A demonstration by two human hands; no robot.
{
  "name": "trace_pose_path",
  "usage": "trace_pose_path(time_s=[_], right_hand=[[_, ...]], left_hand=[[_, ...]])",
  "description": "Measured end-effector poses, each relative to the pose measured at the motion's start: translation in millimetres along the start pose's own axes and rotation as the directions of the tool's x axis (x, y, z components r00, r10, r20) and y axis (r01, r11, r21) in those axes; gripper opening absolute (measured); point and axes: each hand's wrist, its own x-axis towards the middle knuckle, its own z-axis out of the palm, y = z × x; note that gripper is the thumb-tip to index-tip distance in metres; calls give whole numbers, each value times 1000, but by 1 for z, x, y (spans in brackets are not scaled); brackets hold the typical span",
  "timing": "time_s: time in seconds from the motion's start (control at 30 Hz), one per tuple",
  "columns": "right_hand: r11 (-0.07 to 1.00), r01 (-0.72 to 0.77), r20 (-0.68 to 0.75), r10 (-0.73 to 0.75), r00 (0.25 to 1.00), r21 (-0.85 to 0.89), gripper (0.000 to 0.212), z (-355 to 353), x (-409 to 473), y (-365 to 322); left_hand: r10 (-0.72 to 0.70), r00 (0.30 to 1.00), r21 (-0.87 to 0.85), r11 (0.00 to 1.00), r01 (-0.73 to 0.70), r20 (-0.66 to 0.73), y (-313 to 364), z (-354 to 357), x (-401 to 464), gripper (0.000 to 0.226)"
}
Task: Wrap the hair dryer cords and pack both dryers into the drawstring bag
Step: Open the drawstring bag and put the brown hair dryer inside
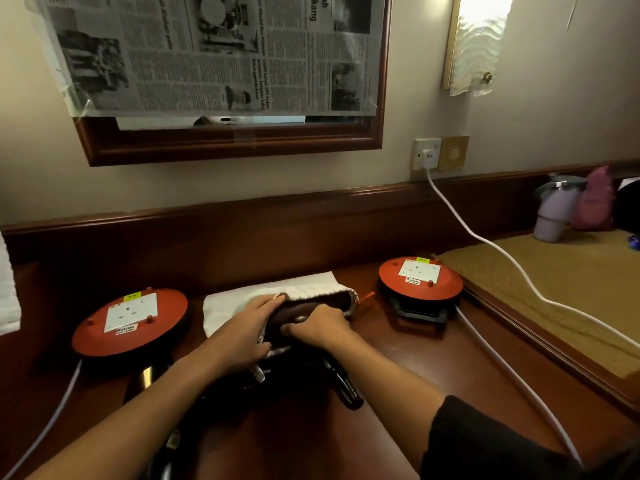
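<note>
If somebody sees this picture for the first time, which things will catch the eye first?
Two round orange cable reels, one at the left and one at the right of the brown wooden desk. Between them, the left hand and right hand push a dark hair dryer into a white drawstring bag. Above hangs a newspaper-covered mirror.

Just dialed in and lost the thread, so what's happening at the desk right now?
A person is packing a dark hair dryer into a white drawstring bag lying on the wooden desk. The left hand holds the bag's mouth open while the right hand grips the dryer's body and feeds it in. The handle sticks out toward the person. An orange extension reel sits on the left and a second reel on the right.
</note>
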Motion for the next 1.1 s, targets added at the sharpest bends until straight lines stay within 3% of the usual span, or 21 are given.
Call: trace_pose_path(time_s=[0.07,0.17,0.23,0.27,0.33,0.43,0.5,0.6,0.67,0.83,0.93,1.0,1.1], right_hand=[[999,14,-5,-14,1000,42,70,-18,-1,10],[995,61,-159,-49,986,75,50,-52,6,34],[978,208,-313,-205,928,-24,24,-63,15,52],[953,288,-348,-301,888,-89,22,-64,21,61],[902,398,-271,-430,861,-167,46,-60,29,74],[873,434,-93,-462,882,-223,78,-46,39,83],[836,441,-76,-488,870,-326,71,-40,44,86],[757,468,-216,-604,767,-456,26,-42,45,94],[723,474,-231,-641,732,-502,17,-47,41,103],[600,642,-81,-757,648,-477,21,-38,25,113],[645,652,22,-704,710,-399,46,-26,24,108],[684,632,18,-673,739,-365,45,-21,27,105],[680,642,-11,-690,724,-353,42,-17,32,103]], left_hand=[[-1,1000,4,1000,1,-5,-1,1,-1,87],[-12,999,21,1000,13,-39,0,1,-4,80],[-12,998,34,999,14,-59,3,2,-6,76],[-8,998,38,999,10,-64,4,3,-7,74],[-8,998,44,999,11,-62,5,6,-8,72],[-15,999,37,999,17,-44,1,8,-9,71],[-5,999,30,1000,6,-44,-2,8,-9,70],[-6,998,18,1000,7,-68,-5,6,-6,70],[-8,998,15,1000,9,-66,-6,5,-4,72],[-75,997,39,996,76,-31,-2,-5,-1,69],[-112,994,68,991,113,-15,3,-7,-3,61],[-115,993,70,991,115,-4,3,-6,-3,61],[-111,994,58,992,110,9,0,-4,-5,65]])
